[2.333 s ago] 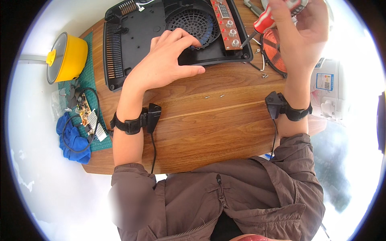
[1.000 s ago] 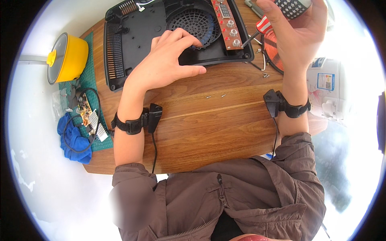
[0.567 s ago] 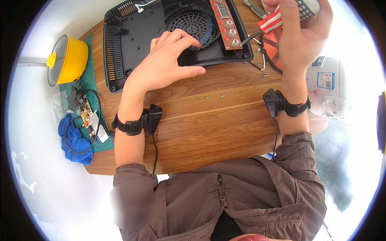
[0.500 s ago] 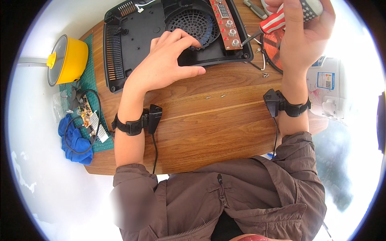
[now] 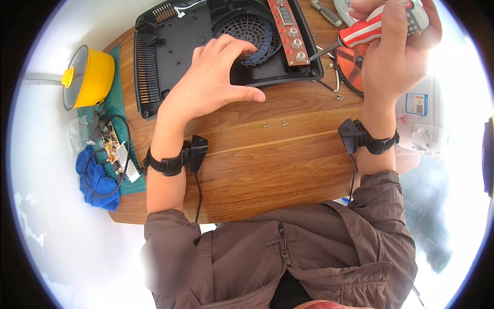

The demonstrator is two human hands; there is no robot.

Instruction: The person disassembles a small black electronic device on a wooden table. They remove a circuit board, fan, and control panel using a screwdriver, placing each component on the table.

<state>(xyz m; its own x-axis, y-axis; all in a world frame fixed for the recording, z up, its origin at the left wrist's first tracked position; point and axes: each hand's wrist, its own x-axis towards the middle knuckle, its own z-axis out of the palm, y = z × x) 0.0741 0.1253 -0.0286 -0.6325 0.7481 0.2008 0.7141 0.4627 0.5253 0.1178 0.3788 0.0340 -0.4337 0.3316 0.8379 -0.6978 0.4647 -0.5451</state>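
I see the black plastic housing lying open on the wooden table, with a red-brown control board along its right side; at that board's near right corner sits the tip of a red-and-white striped screwdriver, its handle grasped in the person's right hand, just right of the housing; the left hand reaches over the housing's near edge, thumb spread, holding nothing, and gets in the way of its floor and part of the round fan grille; whether those fingertips press down I cannot tell. Right of the housing lies a copper coil, partly blocked by the right hand; farther along that side rests a grey-handled tool; two small screws lie on the housing's near side; left of the housing, a green cutting mat bears a component board, with a blue cloth and a yellow pot beside it.
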